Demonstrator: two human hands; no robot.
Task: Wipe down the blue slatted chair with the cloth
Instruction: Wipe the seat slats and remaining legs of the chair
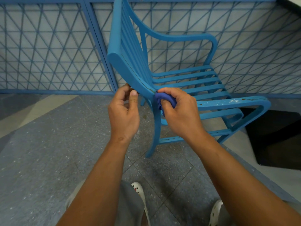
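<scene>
Right hand [179,111] gripped bunched cloth [166,99] against chair [130,62] frame where backrest meets near armrest | left hand [124,110] pinched backrest edge, steadying | risk: small wad could slip off narrow rail; flaking armrest paint might snag.

Balcony or terrace, blue lattice railing [48,46], speckled floor tiles [40,144]

Just the one camera here, strapped to the person's head, looking forward and steeply down. It sits close over the chair [162,66], with the floor [40,152] below and a blue lattice fence [48,46] behind.
</scene>
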